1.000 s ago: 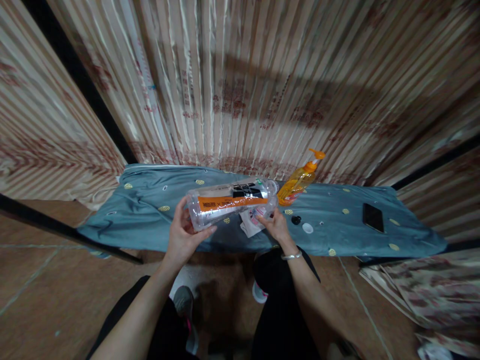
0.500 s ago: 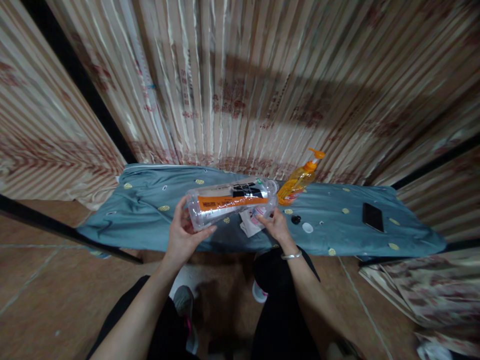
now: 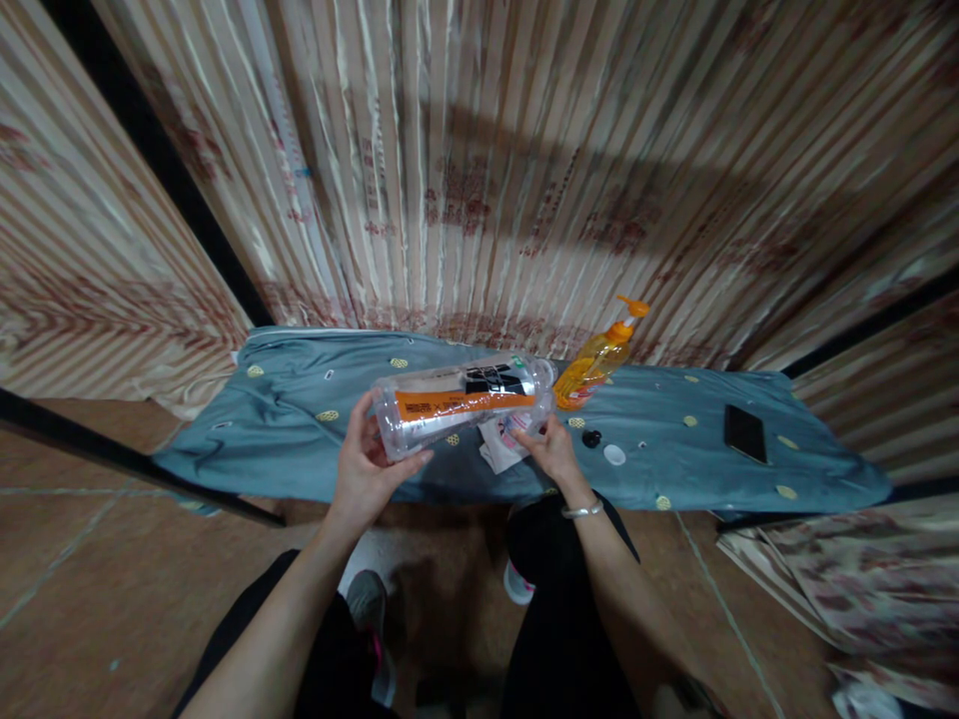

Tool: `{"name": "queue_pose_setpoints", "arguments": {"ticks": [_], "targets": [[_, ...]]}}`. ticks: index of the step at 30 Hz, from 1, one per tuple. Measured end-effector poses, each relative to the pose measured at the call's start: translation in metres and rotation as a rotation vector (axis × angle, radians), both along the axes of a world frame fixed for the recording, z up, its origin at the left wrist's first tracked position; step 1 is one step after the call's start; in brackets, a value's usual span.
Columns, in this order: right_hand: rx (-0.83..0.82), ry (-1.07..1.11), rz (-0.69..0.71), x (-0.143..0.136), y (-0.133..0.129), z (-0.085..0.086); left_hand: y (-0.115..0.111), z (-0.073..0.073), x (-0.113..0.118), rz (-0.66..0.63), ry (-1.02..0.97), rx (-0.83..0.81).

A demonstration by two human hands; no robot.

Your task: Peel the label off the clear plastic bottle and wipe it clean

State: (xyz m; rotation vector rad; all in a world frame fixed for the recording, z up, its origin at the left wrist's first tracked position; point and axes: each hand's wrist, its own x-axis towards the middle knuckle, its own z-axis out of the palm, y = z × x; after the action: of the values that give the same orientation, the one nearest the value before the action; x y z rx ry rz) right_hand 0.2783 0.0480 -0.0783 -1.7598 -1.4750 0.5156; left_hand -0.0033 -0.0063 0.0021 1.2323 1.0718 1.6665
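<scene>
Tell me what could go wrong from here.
The clear bottle is held sideways, left hand at its base and right hand near its neck; it could slip if either grip loosens.

Its neck is close to the pump bottle, so a swing might knock that over.

The small black item and white disc could get brushed away.

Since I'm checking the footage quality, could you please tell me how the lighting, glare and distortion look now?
Head view: dim overall; a broad shadow crosses the striped curtain; small highlights glint on the clear bottle; label print is too soft to read; wide-angle stretching towards the edges.
</scene>
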Motion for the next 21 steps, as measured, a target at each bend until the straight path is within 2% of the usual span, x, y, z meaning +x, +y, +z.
{"name": "queue_pose_setpoints", "arguments": {"ticks": [13, 21], "targets": [[0.002, -0.066, -0.015, 0.0002, 0.0006, 0.0000, 0.0004, -0.0007, -0.0003, -0.004, 0.023, 0.020], [-0.003, -0.011, -0.001, 0.0008, 0.0008, -0.0019, 0.0008, -0.0023, -0.0008, 0.002, 0.032, 0.026]]}}
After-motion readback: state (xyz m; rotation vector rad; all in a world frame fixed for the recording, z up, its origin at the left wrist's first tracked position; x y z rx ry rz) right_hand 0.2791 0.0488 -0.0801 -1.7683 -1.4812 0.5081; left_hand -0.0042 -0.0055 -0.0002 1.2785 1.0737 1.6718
